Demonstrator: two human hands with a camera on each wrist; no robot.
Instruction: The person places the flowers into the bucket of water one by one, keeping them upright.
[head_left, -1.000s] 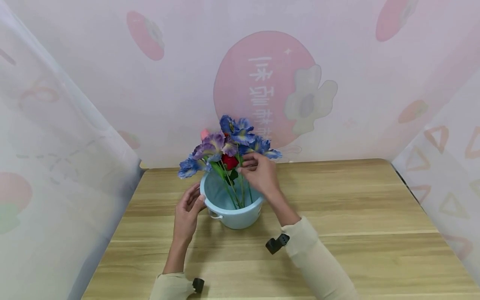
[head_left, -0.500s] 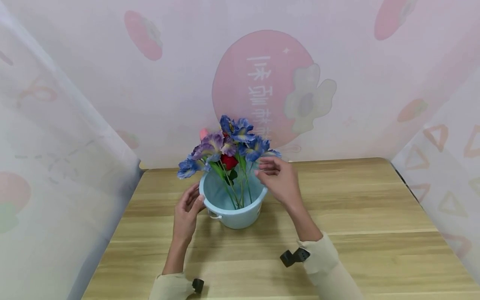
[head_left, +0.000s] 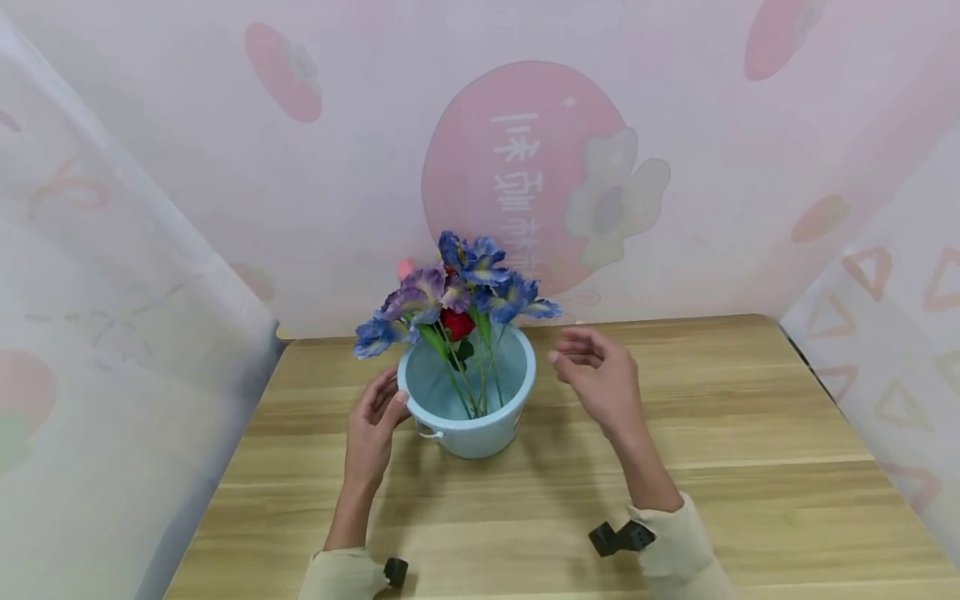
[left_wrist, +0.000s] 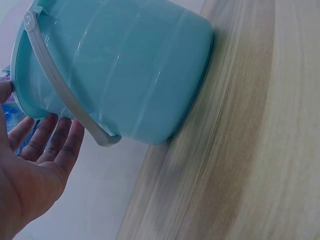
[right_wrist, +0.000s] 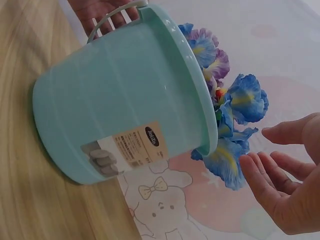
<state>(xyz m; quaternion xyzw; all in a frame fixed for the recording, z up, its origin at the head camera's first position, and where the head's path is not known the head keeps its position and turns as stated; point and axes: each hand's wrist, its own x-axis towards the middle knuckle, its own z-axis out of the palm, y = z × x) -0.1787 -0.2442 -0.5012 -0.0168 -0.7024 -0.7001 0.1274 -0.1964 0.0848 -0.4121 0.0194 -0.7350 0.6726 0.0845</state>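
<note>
A light blue plastic bucket (head_left: pixel 478 439) stands upright on the table, holding several artificial flowers with green stems. Blue irises (head_left: pixel 512 297), a purple iris (head_left: pixel 420 290) and a red rose (head_left: pixel 456 324) rise above its rim. My left hand (head_left: pixel 371 429) holds the bucket's left side at the rim, thumb at the edge and fingers along the outside. The left wrist view shows those fingers beside the pale handle (left_wrist: pixel 62 87). To the right of the bucket, my right hand (head_left: pixel 606 379) is in the air, fingers loosely bent, nothing in it.
The bucket and hands are over a wooden table (head_left: pixel 750 433). A printed pink and white backdrop (head_left: pixel 360 150) rises behind its far edge, with side curtains left and right. The right wrist view shows a printed label (right_wrist: pixel 132 147) on the bucket.
My right hand has drawn away from the flowers to the right, clear of the bucket. The left hand, bucket and bouquet stay almost where they were.
</note>
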